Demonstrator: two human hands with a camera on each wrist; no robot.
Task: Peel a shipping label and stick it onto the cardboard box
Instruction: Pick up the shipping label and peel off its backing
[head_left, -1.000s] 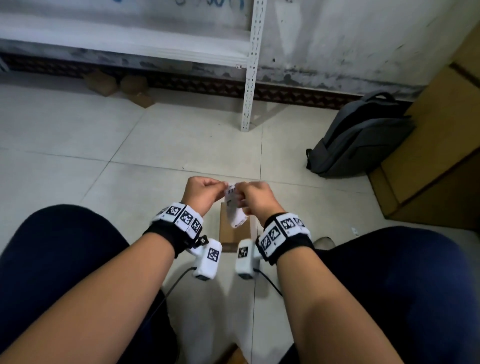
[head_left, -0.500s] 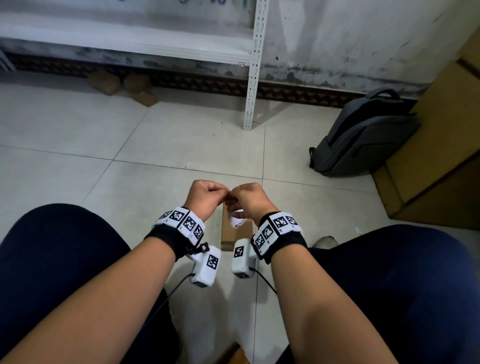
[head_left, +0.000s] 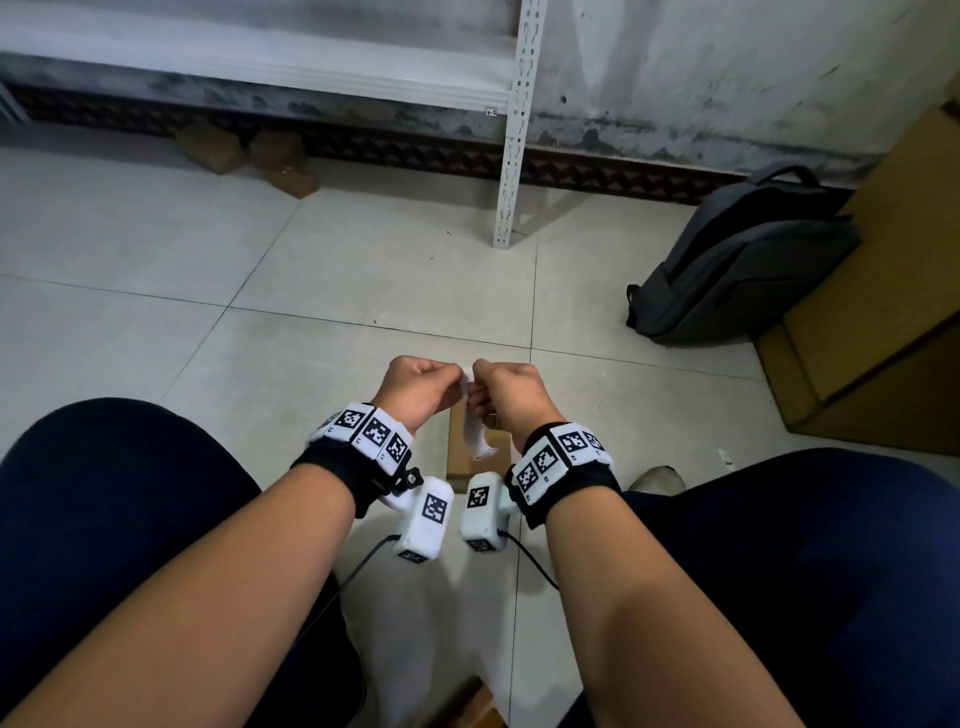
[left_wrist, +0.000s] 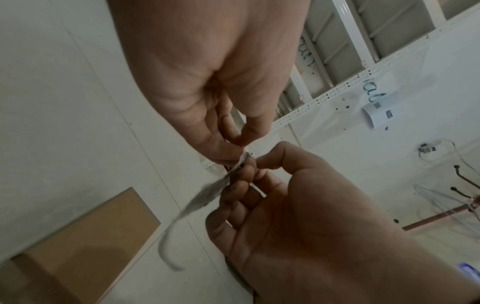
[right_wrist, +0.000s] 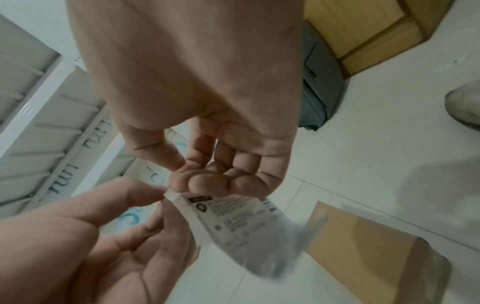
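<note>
From the head view, the left hand (head_left: 415, 387) and the right hand (head_left: 506, 397) meet in the air above the floor, each pinching the top edge of the label (head_left: 475, 423), probably so the fingertips can work the sticker away from its backing at one corner. The label hangs down from the pinch, its long axis roughly vertical and its free end curling just above the small cardboard box (head_left: 460, 460) on the floor tiles between the knees, so the sticking spot lies close below. In the left wrist view the label shows almost edge-on, a thin strip running down-left from the fingertips toward the box, lower end blurred. In the right wrist view the printed face shows, held at its upper corner by the right hand's curled fingers and the left thumb and forefinger; the loose end is blurred, pointing toward the box.
</note>
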